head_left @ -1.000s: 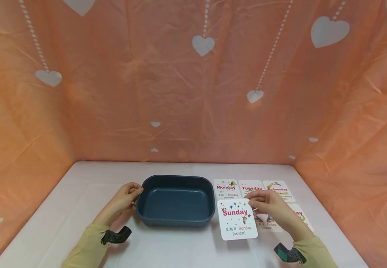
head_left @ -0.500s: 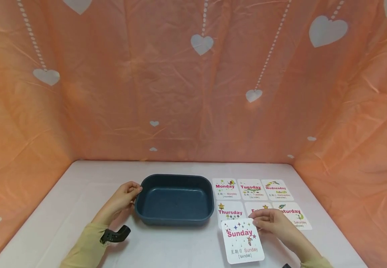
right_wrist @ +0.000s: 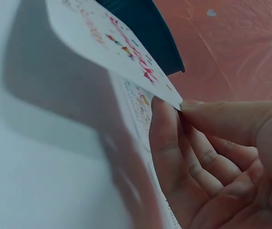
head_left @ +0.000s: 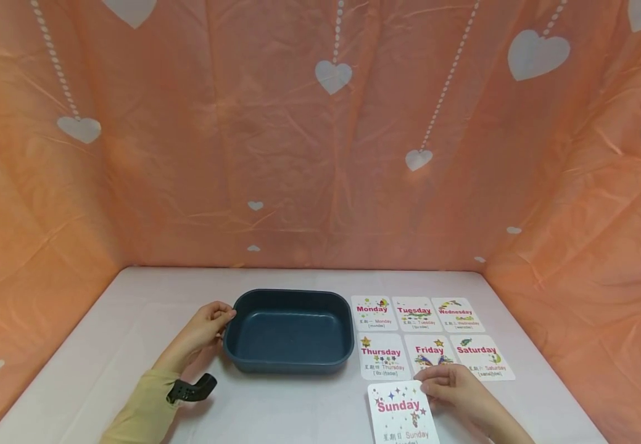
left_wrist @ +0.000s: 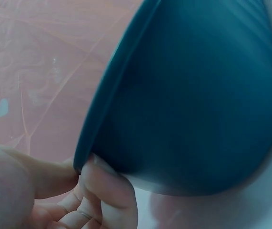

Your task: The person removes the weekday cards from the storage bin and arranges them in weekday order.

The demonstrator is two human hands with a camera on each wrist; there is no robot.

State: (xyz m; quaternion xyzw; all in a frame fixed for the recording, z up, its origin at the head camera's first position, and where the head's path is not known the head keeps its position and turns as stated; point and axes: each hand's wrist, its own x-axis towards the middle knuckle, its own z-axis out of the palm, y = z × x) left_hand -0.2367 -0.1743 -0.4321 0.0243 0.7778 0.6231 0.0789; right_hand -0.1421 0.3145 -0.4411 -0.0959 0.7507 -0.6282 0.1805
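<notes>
My right hand (head_left: 456,392) pinches the upper right corner of the white Sunday card (head_left: 400,414) between thumb and forefinger. In the right wrist view the card (right_wrist: 112,45) tilts above the tabletop and casts a shadow on it. The Sunday card's lower edge runs out of the head view. With thumb and curled fingers, my left hand (head_left: 202,333) grips the left rim of a dark blue plastic basin (head_left: 289,369). Seen from the left wrist, the thumb lies on one side of the basin's rim (left_wrist: 109,81) and the forefinger on the other.
Six-card rows lie right of the basin: Monday (head_left: 374,313), Tuesday (head_left: 417,314) and Wednesday (head_left: 459,315) behind, Thursday (head_left: 384,356), Friday (head_left: 429,351) and Saturday (head_left: 482,357) in front. An orange curtain (head_left: 298,154) with white hearts encloses the white table (head_left: 276,413).
My right hand has drawn the Sunday card toward the table's near edge, uncovering Thursday, Friday and Saturday. The left hand and the basin have stayed in place.
</notes>
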